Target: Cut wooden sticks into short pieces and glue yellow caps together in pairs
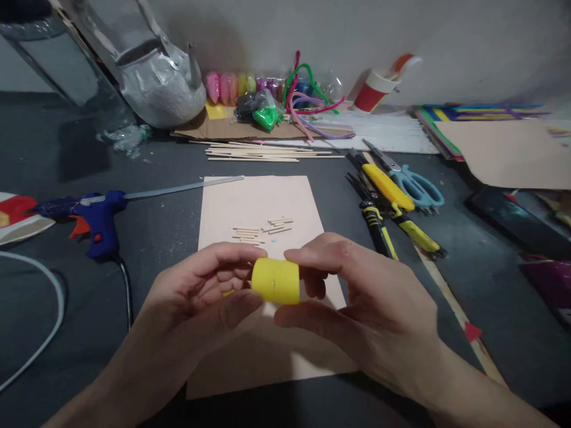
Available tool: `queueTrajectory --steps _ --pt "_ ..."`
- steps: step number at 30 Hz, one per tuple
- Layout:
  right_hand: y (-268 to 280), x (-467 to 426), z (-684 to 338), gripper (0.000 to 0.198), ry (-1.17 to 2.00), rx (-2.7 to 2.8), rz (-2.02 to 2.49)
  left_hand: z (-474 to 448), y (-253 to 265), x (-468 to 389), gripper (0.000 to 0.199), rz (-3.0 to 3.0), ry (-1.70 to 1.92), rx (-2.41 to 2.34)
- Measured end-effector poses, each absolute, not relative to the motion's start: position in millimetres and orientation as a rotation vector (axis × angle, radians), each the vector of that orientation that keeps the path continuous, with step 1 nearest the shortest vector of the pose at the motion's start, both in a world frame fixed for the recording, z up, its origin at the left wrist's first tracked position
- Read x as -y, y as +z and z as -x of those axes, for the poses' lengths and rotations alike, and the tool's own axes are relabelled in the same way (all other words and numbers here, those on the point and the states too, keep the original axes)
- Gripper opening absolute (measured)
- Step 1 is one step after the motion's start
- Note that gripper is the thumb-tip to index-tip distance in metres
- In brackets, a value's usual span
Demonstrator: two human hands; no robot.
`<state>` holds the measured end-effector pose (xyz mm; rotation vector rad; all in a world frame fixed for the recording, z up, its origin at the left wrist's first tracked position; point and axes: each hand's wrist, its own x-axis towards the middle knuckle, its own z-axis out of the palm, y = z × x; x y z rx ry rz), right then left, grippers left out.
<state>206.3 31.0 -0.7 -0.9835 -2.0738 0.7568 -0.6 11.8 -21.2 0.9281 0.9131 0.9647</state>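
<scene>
Between my two hands is a small yellow cylinder [275, 280], lying on its side with a thin seam or slit around its middle. At its left end, my left hand [196, 303] has the thumb below and the index finger above. My right hand [361, 297] pinches the right end, its index finger on top and thumb underneath. A bit of yellow also shows among my left fingers; what it belongs to is hidden. Below the hands lies a pale paper sheet [259, 199]. Short cut sticks [247, 235] rest on it in two small groups.
A blue glue gun [100, 220] with a glue stick lies left. Long thin sticks [267, 151] lie behind the sheet. To the right are blue-handled scissors [417, 187], a yellow utility knife [388, 187] and pliers [379, 229]. A metal kettle [163, 89] stands at the back left.
</scene>
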Motion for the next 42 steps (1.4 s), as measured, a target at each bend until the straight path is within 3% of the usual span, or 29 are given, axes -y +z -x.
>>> queueTrajectory --steps 14,20,26,42 --pt "-1.3 -33.0 -204.1 0.032 0.809 2.039 0.972 -0.3 -20.5 -12.3 0.024 -0.841 0.95 -0.913" --pt "-0.6 -33.8 -208.9 0.047 0.835 2.084 0.991 0.1 -21.2 -18.5 0.018 -0.687 0.926 -0.928" --pt "-1.5 -37.1 -208.0 0.028 0.874 2.064 0.93 1.6 -23.8 -18.2 0.018 -0.69 0.876 -0.945" --pt "-1.4 -35.1 -204.7 0.026 0.903 2.035 0.968 -0.9 -23.2 -17.6 0.014 -0.739 0.925 -0.924"
